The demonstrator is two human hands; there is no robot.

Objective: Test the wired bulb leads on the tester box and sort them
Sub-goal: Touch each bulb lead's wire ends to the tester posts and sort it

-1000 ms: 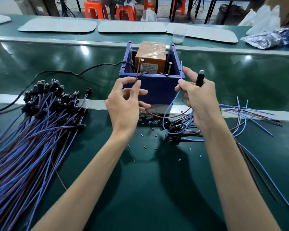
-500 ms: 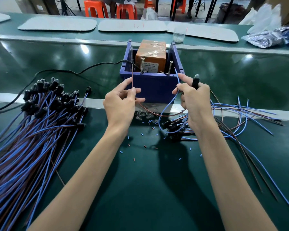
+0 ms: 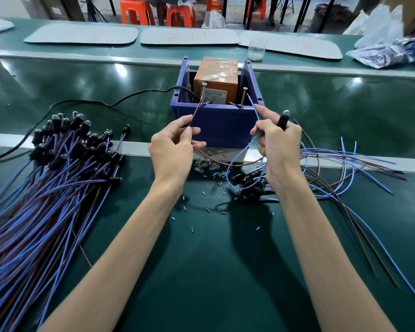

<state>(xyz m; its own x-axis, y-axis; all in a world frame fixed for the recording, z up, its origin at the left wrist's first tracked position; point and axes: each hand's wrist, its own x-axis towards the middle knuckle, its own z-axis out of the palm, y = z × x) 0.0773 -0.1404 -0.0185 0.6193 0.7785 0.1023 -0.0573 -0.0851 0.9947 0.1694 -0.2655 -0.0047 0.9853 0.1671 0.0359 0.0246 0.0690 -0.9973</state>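
Note:
The blue tester box (image 3: 222, 124) stands mid-table, holding an orange unit (image 3: 216, 79) and two upright screw posts (image 3: 203, 93) (image 3: 243, 97). My left hand (image 3: 173, 149) pinches the brown lead (image 3: 195, 114), whose tip reaches the left post. My right hand (image 3: 277, 146) grips a black bulb socket (image 3: 283, 119) and pinches its blue lead (image 3: 253, 107), the tip close to the right post. A large bundle of wired bulbs (image 3: 46, 183) lies at the left. A smaller loose pile of leads (image 3: 340, 168) lies at the right.
A black power cable (image 3: 101, 103) runs left from the box. Loose glass bulbs (image 3: 206, 165) and small insulation bits (image 3: 207, 209) lie in front of the box. Grey mats (image 3: 189, 35), a clear cup (image 3: 256, 50) and plastic bags (image 3: 388, 53) sit on the far bench.
Both hands dropped a little away from the posts half a second ago, then brought the brown and blue lead tips back up to the left and right posts.

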